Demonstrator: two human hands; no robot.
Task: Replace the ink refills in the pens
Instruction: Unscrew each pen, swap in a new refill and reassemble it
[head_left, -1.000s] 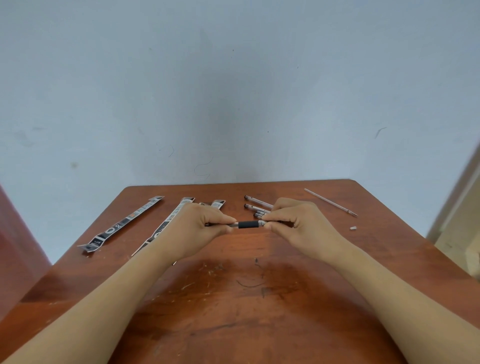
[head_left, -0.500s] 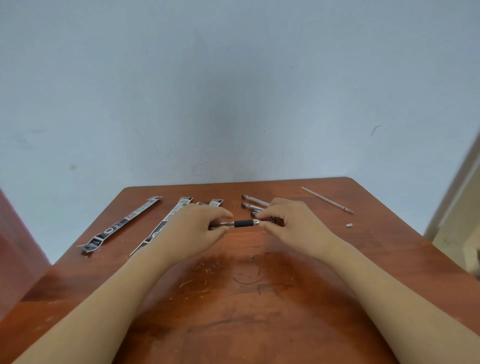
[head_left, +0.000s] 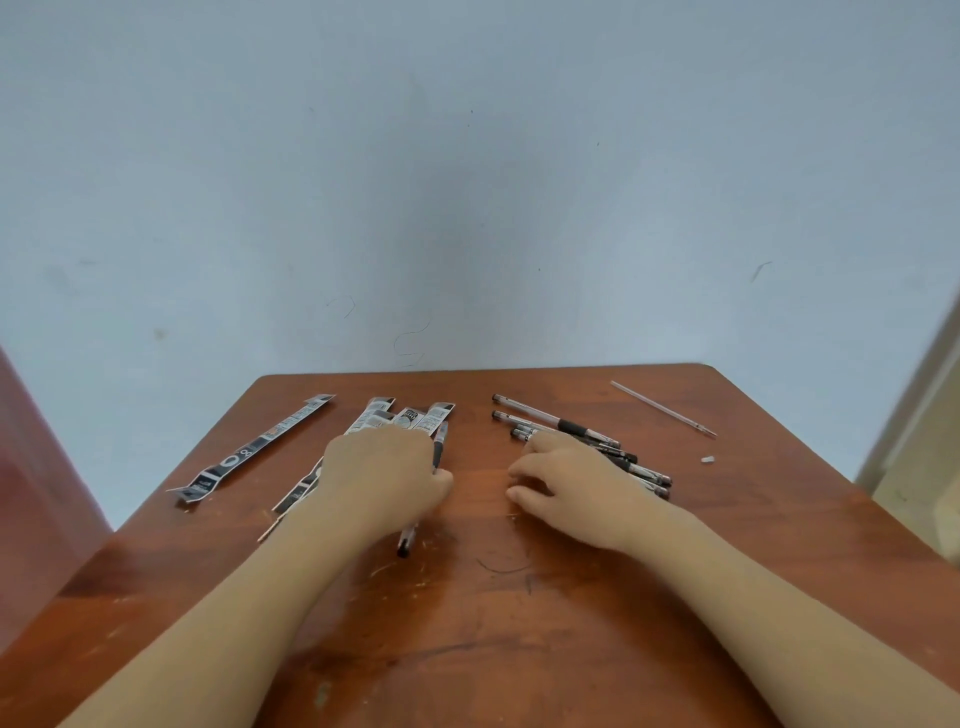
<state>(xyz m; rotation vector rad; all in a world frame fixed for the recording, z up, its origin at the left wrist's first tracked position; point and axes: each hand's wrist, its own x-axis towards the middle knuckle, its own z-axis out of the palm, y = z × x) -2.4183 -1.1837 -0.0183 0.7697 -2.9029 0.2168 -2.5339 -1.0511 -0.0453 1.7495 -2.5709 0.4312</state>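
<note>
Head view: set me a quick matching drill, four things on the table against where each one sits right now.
Things:
1. black-grip pen
2. pen pile
3. loose refill
4. lone wrapper strip

Places:
A. far right of the table, lying alone
B. far left, by itself
C. held in the left hand
D. beside the right hand, partly hidden by it

Pairs: 1-C, 2-D, 3-A, 4-B
</note>
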